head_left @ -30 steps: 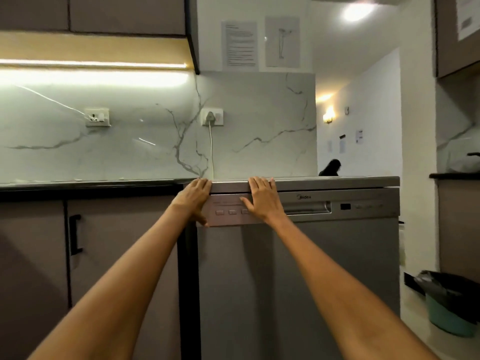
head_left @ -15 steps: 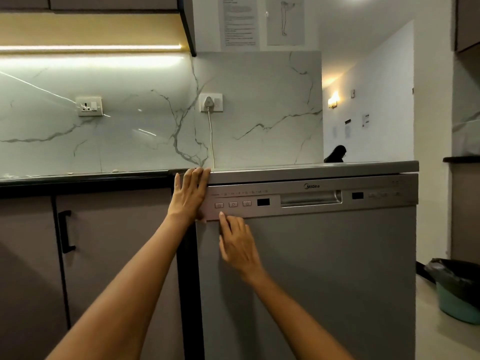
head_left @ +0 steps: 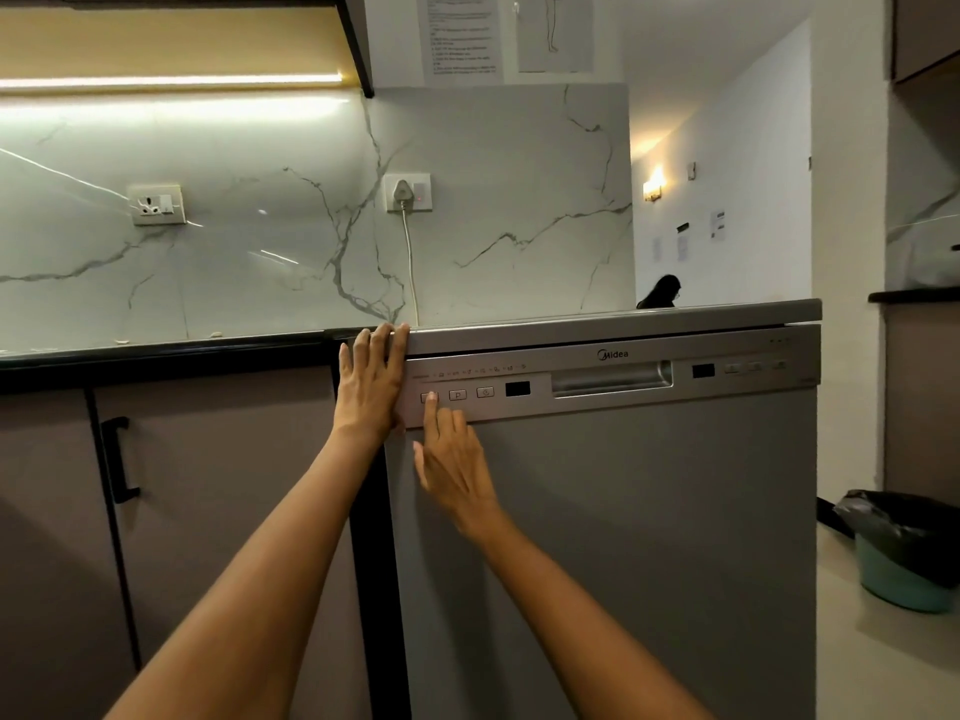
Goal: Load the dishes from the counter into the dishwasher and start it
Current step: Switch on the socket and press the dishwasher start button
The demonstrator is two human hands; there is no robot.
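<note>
Cabinet (head_left: 208,511): on our left we see a closed door with a black handle, under the dark counter (head_left: 156,350).
Left hand (head_left: 370,385): our fingers lie straight and flat against the top left corner of the dishwasher (head_left: 623,537); the grip is open, holding nothing.
Right hand (head_left: 453,467): our index finger presses the leftmost button (head_left: 425,397) on the control panel; the other fingers are loosely extended, gripping nothing.
Dishwasher: directly in front of us, door closed.
Bin (head_left: 904,553): on the floor at far right, lined with a black bag.
</note>
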